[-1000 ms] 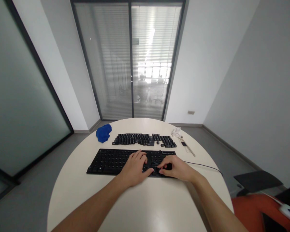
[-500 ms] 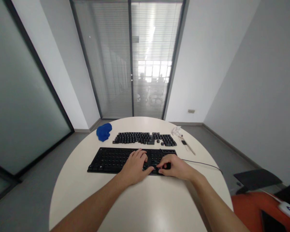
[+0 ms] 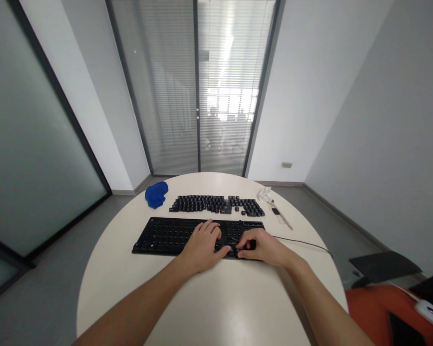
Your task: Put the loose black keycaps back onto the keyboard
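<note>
A black keyboard (image 3: pixel 162 235) with its keycaps off lies on the round table, its posts showing. My left hand (image 3: pixel 204 245) rests on its middle-right part, fingers spread and thumb stretched toward the right. Over the lower right part, near the arrow-key area, my right hand (image 3: pixel 260 246) has thumb and fingertips pinched together against the board. Whatever sits in that pinch is too small and hidden to make out. Behind the keyboard, loose black keycaps (image 3: pixel 198 203) stand in rows laid out like a keyboard.
A blue cloth (image 3: pixel 156 194) lies at the table's far left. Toward the far right are crumpled white tissue (image 3: pixel 264 193) and a thin brush-like stick (image 3: pixel 282 215). The keyboard's cable (image 3: pixel 303 241) runs off the right edge. An orange chair (image 3: pixel 378 312) stands at right.
The view has shifted slightly. Both hands stay at nearly the same places on the keyboard, with the right fingers still pinched.
</note>
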